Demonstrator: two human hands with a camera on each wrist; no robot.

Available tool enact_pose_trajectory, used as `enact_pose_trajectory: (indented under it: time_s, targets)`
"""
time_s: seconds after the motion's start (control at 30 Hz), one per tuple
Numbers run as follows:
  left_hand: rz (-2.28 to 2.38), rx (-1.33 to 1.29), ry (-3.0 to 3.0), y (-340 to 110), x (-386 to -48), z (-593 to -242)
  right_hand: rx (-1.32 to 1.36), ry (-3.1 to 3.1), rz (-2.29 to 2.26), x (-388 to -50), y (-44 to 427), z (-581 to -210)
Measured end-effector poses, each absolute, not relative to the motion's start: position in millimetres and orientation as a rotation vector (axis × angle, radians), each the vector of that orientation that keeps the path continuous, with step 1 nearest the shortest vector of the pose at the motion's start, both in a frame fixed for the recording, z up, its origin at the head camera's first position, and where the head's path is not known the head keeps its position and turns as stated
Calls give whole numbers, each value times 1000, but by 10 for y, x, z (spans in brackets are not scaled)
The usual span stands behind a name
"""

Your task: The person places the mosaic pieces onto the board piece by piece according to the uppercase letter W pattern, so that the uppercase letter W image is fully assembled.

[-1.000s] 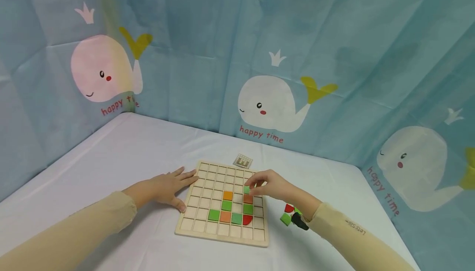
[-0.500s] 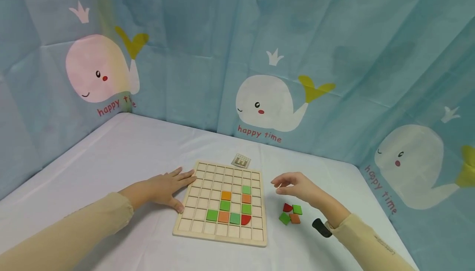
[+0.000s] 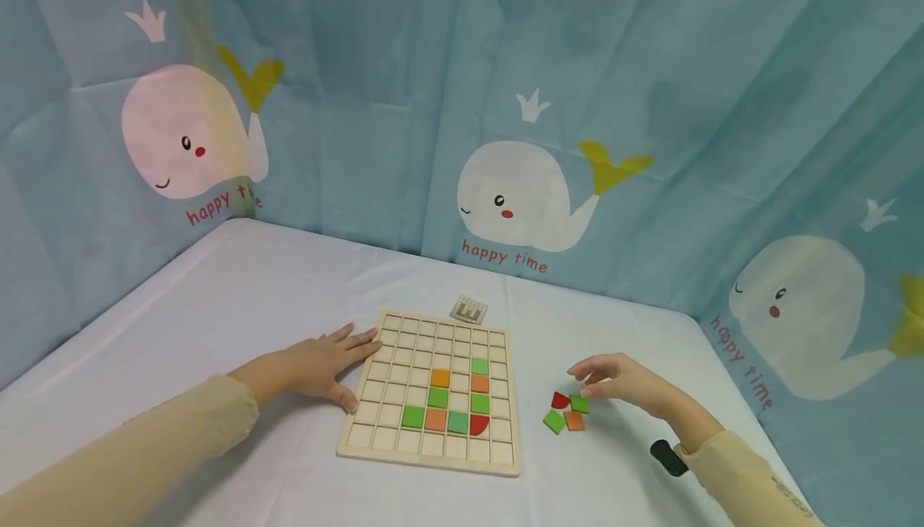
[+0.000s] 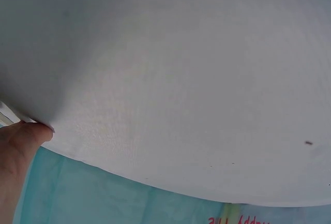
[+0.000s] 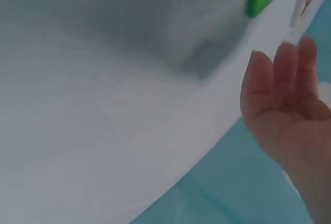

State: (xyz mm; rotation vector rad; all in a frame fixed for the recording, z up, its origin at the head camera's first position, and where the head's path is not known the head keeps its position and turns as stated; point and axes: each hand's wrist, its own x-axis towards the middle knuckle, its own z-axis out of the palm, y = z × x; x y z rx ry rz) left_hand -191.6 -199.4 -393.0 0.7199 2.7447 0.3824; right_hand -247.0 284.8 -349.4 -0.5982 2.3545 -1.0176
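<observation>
A wooden grid board (image 3: 393, 436) lies on the white table, with several green, orange and red tiles set in its squares. My left hand (image 3: 318, 366) rests along the board's left edge, fingers spread; the left wrist view catches only part of that hand (image 4: 23, 144). Over the table to the right of the board, my right hand (image 3: 628, 383) hovers with loosely bent fingers and holds nothing. Just left of its fingertips lie loose tiles: a red quarter-round (image 3: 560, 401), a green square (image 3: 579, 404), another green square (image 3: 554, 421) and an orange square (image 3: 574, 421).
A small card with a grid pattern (image 3: 469, 310) lies behind the board's far edge. Blue curtains (image 3: 375, 110) printed with whales enclose the table (image 3: 289, 270) at the back and sides. A black strap piece (image 3: 669, 458) shows at the right wrist.
My right hand has let go of the light green tile at the board's right side. It has moved right and toward me, to beside the loose tiles. The left hand stays put.
</observation>
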Motion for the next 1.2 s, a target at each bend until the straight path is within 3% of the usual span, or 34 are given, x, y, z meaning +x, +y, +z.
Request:
enact_pose_trajectory:
  time_s: [0.43,1.2]
  targets:
    - [381,726,2742,-2002,-1885,-3913,-621,2280,-862,-2565,2948,-3738]
    - [363,737,2757,-1994,-1889,-3918,-661,2356,-862,-2522,2916,-3754]
